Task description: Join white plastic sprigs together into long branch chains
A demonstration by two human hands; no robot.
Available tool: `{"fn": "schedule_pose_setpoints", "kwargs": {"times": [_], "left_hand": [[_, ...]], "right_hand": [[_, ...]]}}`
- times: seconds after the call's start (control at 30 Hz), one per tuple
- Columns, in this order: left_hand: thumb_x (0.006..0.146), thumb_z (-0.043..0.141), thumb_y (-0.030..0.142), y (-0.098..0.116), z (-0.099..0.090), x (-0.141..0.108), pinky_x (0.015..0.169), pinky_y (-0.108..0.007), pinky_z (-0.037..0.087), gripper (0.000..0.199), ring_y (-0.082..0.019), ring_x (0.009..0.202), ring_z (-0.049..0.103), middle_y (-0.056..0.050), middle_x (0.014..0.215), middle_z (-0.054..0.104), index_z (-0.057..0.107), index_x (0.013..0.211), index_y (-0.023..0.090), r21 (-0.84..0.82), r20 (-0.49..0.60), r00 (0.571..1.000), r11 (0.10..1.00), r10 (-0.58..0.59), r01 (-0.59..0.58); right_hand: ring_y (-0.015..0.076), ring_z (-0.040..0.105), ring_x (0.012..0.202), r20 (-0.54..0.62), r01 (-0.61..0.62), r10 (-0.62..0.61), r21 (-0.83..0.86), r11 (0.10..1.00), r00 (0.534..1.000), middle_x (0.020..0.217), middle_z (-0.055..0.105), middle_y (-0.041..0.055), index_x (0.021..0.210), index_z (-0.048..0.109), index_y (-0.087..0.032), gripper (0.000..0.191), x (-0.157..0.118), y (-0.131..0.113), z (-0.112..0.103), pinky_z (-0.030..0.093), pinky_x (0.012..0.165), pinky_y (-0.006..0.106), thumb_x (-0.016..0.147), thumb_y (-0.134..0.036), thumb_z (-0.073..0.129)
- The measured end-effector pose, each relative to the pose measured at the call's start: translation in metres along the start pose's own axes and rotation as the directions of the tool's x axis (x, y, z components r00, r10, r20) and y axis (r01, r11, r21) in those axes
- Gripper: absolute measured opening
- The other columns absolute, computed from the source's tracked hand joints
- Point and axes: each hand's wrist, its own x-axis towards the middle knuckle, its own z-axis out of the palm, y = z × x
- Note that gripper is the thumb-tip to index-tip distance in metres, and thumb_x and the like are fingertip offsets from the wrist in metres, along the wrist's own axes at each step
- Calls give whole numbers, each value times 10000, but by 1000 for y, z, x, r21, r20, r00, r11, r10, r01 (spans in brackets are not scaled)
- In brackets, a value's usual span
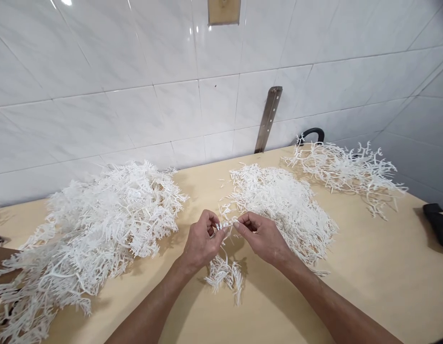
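Hands [203,242] pinching white sprig [226,223], white piles [113,220], table [379,263]

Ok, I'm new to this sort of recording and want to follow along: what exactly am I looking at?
No machine here: these are a person's bare hands, the left hand and right hand. The one picture comes from a camera on the head, facing forward and down. On the table lie thin white pieces: a big pile to the left, a middle pile and a looser tangle far right. A small clump lies nearer. Both hands appear to pinch one small strand.
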Motion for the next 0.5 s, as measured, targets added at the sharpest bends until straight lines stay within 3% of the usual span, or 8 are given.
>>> {"fn": "schedule_pose_setpoints", "kwargs": {"times": [0.2,0.33,0.5], "left_hand": [[859,606,397,5,0,0,533,-216,365,241,-114,531,529,15,626,659,488,955,210,-229,4,994,967,-113,111],[845,612,411,6,-1,1,498,-207,347,233,-97,455,479,17,594,672,516,909,209,-229,-26,987,962,-159,149],[841,603,389,5,-1,2,491,-208,357,194,-108,457,493,18,558,660,545,865,206,-166,76,980,967,-183,193]], "right_hand": [[152,563,663,9,44,-44,21,999,999,728,642,14,815,651,-192,247,0,1,1,454,624,281,903,-413,585],[159,591,704,61,48,-52,66,997,997,789,664,27,894,651,-194,217,-2,2,2,481,641,283,908,-400,587],[173,622,789,94,30,-37,80,996,995,922,682,51,1100,639,-200,272,-2,6,5,511,677,292,879,-358,619]]}}
